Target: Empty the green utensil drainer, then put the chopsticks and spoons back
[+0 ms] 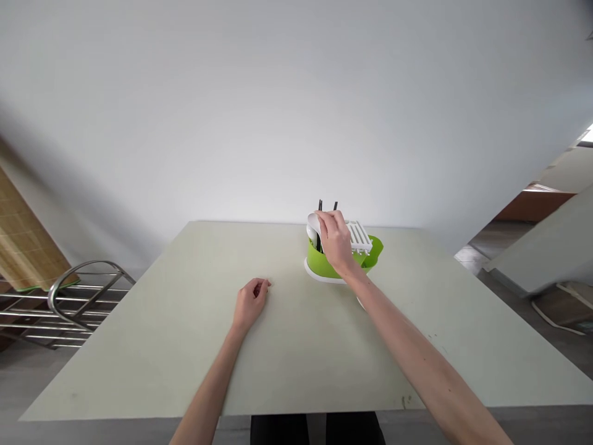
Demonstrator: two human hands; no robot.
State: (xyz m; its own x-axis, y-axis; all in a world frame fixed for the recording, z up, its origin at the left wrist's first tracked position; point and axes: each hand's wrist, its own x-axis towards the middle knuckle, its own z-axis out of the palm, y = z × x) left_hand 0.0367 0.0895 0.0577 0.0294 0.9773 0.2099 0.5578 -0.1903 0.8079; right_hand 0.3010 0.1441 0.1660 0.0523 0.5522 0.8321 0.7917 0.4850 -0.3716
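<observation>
My right hand point(336, 241) is over a green utensil holder point(319, 264) at the back of the table, its fingers pinched on a white spoon point(314, 220). The spoon's bowl shows left of my fingertips; my hand hides the rest. Another white spoon point(311, 234) stands in the holder just below it, beside black chopsticks point(320, 204). A white slatted rack point(359, 236) tops the holder's right part. Closer to me, my left hand point(250, 301) rests on the table with its fingers curled closed and nothing visible in them.
The pale table point(152, 346) reaches back to a plain wall point(259, 123). A metal tube rack point(69, 303) stands at the left, below a rolled bamboo mat point(28, 241). Part of a white object point(361, 303) shows beside my right forearm. A stool point(563, 306) is at the right.
</observation>
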